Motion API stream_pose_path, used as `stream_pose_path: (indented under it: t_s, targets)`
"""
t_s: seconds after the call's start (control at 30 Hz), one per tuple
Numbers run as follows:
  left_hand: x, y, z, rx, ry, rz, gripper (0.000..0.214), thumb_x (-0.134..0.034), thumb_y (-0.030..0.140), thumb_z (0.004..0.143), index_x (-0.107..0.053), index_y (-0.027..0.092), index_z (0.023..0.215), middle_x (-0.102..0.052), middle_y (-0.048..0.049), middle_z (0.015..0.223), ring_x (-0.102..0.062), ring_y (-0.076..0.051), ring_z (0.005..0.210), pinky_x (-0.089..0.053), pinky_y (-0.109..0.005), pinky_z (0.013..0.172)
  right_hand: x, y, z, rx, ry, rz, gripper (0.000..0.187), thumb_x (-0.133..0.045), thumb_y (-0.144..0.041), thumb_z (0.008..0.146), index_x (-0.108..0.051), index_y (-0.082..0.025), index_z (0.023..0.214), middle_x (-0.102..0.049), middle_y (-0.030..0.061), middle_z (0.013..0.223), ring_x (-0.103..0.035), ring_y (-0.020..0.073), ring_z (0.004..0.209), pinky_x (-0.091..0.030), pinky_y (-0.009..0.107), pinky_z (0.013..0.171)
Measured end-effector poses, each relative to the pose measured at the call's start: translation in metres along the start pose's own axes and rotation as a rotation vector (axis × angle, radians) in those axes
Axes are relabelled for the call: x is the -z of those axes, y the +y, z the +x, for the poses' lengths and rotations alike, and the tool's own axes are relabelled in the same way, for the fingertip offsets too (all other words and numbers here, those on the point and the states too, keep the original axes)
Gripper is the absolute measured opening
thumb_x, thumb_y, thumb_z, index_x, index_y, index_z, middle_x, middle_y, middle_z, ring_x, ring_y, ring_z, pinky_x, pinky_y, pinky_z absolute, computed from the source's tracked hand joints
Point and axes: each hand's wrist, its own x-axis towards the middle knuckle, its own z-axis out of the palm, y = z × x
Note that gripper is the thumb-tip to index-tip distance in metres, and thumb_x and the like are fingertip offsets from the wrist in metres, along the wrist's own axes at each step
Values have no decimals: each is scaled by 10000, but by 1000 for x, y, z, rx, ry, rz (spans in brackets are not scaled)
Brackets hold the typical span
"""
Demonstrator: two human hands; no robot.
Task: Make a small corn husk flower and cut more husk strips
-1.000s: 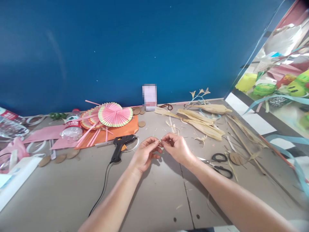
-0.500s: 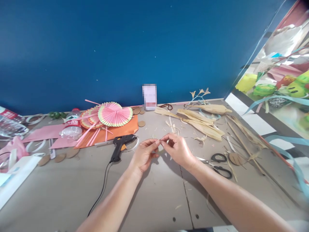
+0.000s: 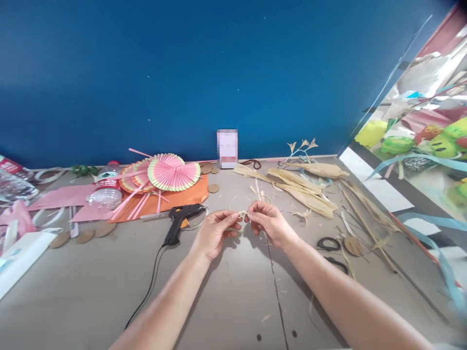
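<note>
Above the middle of the table, my left hand point(image 3: 215, 231) and my right hand point(image 3: 270, 223) almost meet, fingertips pinched. Between them is a small pale strip of dried husk point(image 3: 242, 214), bent or looped; its exact shape is too small to make out. Both hands grip it, one at either end. Beyond my right hand lie dried corn husks point(image 3: 302, 187) and a small torn husk piece point(image 3: 303, 215). Scissors with black handles point(image 3: 329, 243) rest partly hidden behind my right forearm. A black hot glue gun point(image 3: 178, 221) lies left of my left hand.
Pink paper fans point(image 3: 173, 172) lie on orange paper point(image 3: 199, 192), near a plastic bottle point(image 3: 106, 189). Round wooden slices point(image 3: 353, 246) and dry stalks point(image 3: 372, 231) are at right. A blue wall point(image 3: 226, 73) stands behind, with a small husk flower spray point(image 3: 302, 146) before it.
My hands have drawn slightly apart, and the pale husk strip now shows between the fingertips. The view has shifted a little; my right forearm covers more of the scissors.
</note>
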Motion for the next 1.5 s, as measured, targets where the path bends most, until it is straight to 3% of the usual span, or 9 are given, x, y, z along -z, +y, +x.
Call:
stream_pose_path:
  t_s: [0.33, 0.57, 0.73, 0.93, 1.23, 1.33, 1.43, 1.5]
  targets:
    - [1, 4, 0, 20, 23, -126, 194, -726, 214, 563, -562, 122, 609, -681, -46, 692, -614, -98, 543, -428, -145, 422, 2, 0, 3, -34, 21, 246, 91, -569, -193, 648, -484, -168, 627, -582, -32, 583, -441, 53, 344, -328, 176, 343]
    - [-4, 6, -4, 5, 14, -108, 214, -716, 203, 562, -519, 126, 589, -680, -54, 721, -630, -122, 587, -432, -165, 444, 3, -1, 1, -18, 8, 172, 70, -556, -205, 667, -502, -169, 693, -574, -33, 618, -442, 51, 362, -346, 180, 351]
    - [-3, 4, -4, -27, 23, -104, 232, -725, 215, 548, -516, 123, 585, -670, -36, 693, -619, -114, 581, -427, -172, 462, -2, -2, -2, 24, -53, 93, 221, -579, -219, 671, -521, -188, 882, -567, -37, 699, -451, 49, 397, -371, 188, 371]
    - [-2, 4, -4, -57, 4, -80, 221, -721, 228, 557, -530, 122, 593, -660, -20, 696, -609, -105, 602, -436, -169, 474, -4, 2, 0, 52, 42, -39, 185, -617, -321, 678, -534, -156, 682, -545, -45, 558, -419, 39, 372, -360, 185, 386]
    - [-2, 5, -4, -33, 30, -153, 167, -674, 185, 589, -515, 134, 597, -663, -38, 728, -612, -111, 600, -444, -177, 482, 0, -1, 1, 50, 70, 88, 189, -624, -312, 666, -501, -169, 656, -574, -38, 597, -439, 43, 376, -354, 182, 383]
    - [-1, 6, -5, -5, -40, -157, 141, -657, 193, 601, -584, 146, 712, -666, -49, 788, -621, -136, 656, -464, -196, 491, -2, -2, 1, 48, 65, 90, 186, -611, -320, 674, -498, -172, 665, -574, -36, 604, -438, 42, 381, -352, 178, 381]
    - [-2, 6, -6, -1, -88, -133, 259, -625, 307, 655, -627, 143, 855, -660, -80, 826, -618, -156, 679, -468, -212, 481, -3, -1, 0, 35, 68, 46, 179, -607, -317, 670, -500, -172, 660, -571, -37, 592, -430, 43, 375, -347, 178, 373]
    - [-2, 6, -6, -19, -84, -89, 305, -627, 359, 659, -644, 125, 855, -651, -88, 801, -603, -144, 653, -459, -207, 479, -4, -1, 0, 29, 70, 3, 168, -605, -302, 667, -501, -171, 654, -566, -40, 582, -422, 42, 369, -340, 177, 369]
